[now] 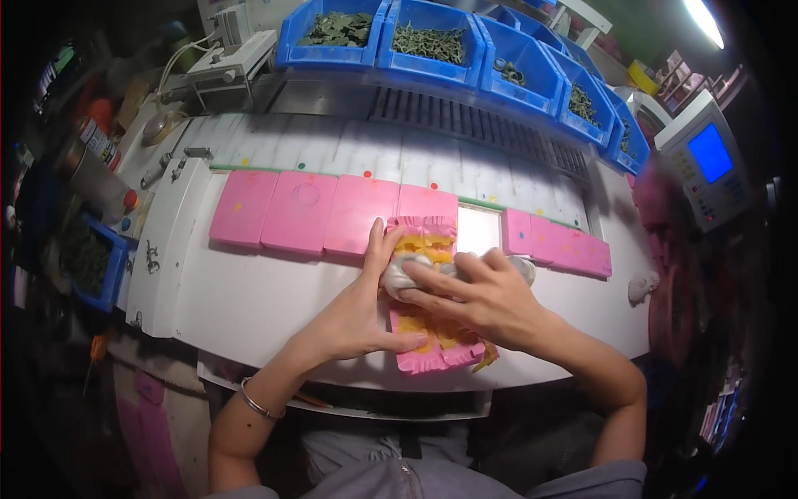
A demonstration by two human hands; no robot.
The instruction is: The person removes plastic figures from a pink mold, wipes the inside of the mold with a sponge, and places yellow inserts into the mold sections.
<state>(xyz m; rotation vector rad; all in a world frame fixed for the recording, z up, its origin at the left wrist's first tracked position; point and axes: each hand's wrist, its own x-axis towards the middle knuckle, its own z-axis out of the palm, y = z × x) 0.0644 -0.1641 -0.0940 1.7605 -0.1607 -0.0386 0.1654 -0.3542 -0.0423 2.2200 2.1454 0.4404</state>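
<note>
As seen from the head view, the left hand (pixel 357 312) lies along the left side of a pink-and-yellow slab (pixel 453 333), its thumb on the lower part and its fingers up beside the top. That grip is spread, thumb and fingers well apart, with the slab's edge between them. The slab rests on the white tabletop (pixel 249 291) close to its front edge; its pink ends are crinkled, its middle is yellow, and a yellow scrap (pixel 487 358) sticks out at the lower right corner. The right hand (pixel 499 308) reaches across from the right, its grip clamped on a greyish-white wad (pixel 399 277) above the middle of the slab. The hand is blurred, and I cannot tell whether the greyish patch showing past its far side belongs to the same wad.

Beyond the slab, larger pink blocks (pixel 305 212) stand in a row to the left and narrower pink blocks (pixel 573 249) to the right, with a bright white panel (pixel 480 229) between. Blue bins (pixel 428 73) of small greenish pieces line the back, and a control box (pixel 690 150) with a lit blue screen stands at the right. A metal bracelet (pixel 260 399) circles the left wrist.
</note>
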